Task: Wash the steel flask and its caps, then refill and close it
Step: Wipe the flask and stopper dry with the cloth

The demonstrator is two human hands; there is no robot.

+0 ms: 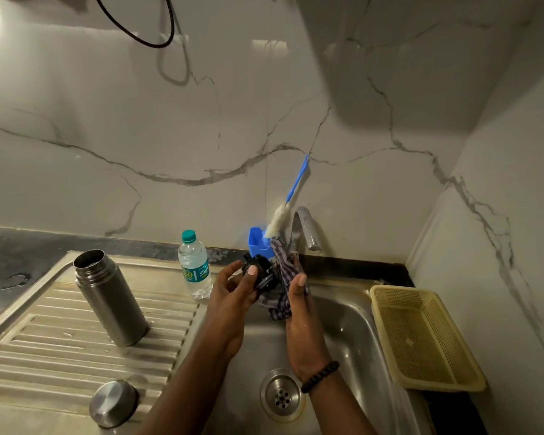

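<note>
Your left hand [233, 288] grips one black cap [259, 268]; right hand [299, 309] clutches one cloth [281, 274]; one flask [110, 296] stands at 9 o'clock.

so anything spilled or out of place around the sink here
Only a small water puddle on the dark counter, left of the draining board. The open flask stands upright, and the steel cap lies mouth down on the board. Nothing looks damaged.
</note>
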